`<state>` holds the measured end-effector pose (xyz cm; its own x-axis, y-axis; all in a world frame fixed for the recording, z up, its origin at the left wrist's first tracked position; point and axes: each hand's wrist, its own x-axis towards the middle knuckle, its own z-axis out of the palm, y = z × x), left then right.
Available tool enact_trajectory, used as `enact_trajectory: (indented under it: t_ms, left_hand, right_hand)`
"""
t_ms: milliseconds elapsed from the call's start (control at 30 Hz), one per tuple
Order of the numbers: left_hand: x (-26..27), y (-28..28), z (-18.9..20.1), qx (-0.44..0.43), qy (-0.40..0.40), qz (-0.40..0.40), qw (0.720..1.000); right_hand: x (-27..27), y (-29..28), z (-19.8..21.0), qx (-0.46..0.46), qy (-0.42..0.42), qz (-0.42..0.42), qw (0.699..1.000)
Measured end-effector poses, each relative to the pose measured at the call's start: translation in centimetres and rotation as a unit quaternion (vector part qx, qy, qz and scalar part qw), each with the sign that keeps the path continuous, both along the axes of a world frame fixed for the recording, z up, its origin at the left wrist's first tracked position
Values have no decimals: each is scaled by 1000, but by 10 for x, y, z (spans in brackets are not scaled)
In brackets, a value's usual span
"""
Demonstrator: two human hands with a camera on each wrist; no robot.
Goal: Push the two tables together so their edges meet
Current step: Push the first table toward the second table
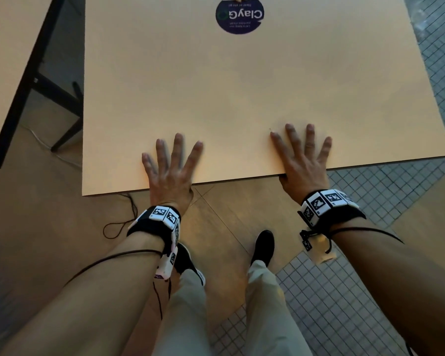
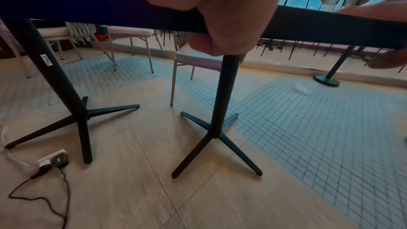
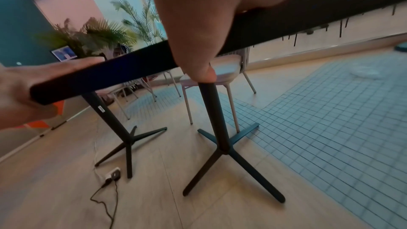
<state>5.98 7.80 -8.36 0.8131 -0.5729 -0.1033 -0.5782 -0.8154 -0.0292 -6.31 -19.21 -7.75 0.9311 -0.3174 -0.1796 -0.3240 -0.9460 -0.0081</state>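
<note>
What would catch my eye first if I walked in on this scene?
Two hands, the left hand and right hand, grip the near edge of a tan square table, fingers spread on top and thumbs hooked under it. A second table stands off to the left, a clear gap between them. At the held table's far edge sits a round dark blue sticker.

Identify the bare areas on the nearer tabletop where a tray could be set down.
Free: the broad stretch of the tabletop between the round sticker and both hands. Crowded: the near edge, under the left hand and right hand.
</note>
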Motion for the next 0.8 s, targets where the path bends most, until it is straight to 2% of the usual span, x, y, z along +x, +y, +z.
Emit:
enact_trajectory:
  t_ms: [233, 400, 567, 700, 800]
  left_hand:
    - [15, 32, -4, -3, -17, -35, 999]
    - [31, 64, -1, -11, 6, -45, 999]
    - [46, 90, 5, -2, 43, -59, 997]
    - [58, 110, -1, -22, 15, -82, 996]
    - [66, 119, 1, -14, 34, -91, 995]
  right_hand:
    - [4, 38, -6, -53, -2, -8, 999]
    - [8, 81, -6, -49, 22, -29, 998]
    - [13, 113, -9, -67, 12, -50, 996]
    - [17, 136, -13, -73, 5, -64, 995]
    - [21, 148, -15, -84, 5, -75, 994]
